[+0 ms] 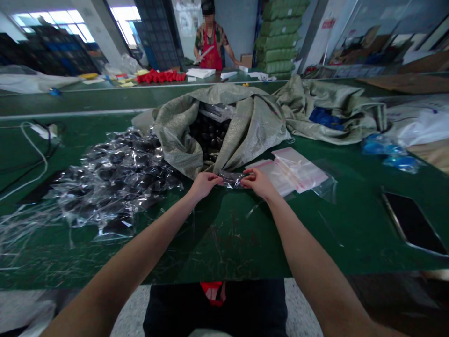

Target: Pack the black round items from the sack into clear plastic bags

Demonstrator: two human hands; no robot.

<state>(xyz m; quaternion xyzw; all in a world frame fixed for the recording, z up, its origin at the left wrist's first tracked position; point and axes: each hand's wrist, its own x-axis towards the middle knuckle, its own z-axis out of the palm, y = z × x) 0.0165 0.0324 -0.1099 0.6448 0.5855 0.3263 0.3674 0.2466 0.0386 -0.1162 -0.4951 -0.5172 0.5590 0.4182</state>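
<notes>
My left hand (204, 185) and my right hand (257, 182) pinch the two ends of a small clear plastic packet (229, 180) with something dark inside. The packet is at the front lip of an open grey-green woven sack (252, 131), which holds many black items (210, 133). To my left lies a heap of clear packets with black contents (119, 182). Just beyond my right hand, a stack of small resealable plastic bags with red strips (291, 171) rests on the green bench top (224, 243).
Across the bench, a co-worker in a red apron (209, 47) stands near red items (160, 76) and white sheets. A white cable (35, 154) lies at the left. A black flat panel (414, 224) sits at the right, and blue plastic (389, 152) lies beyond it.
</notes>
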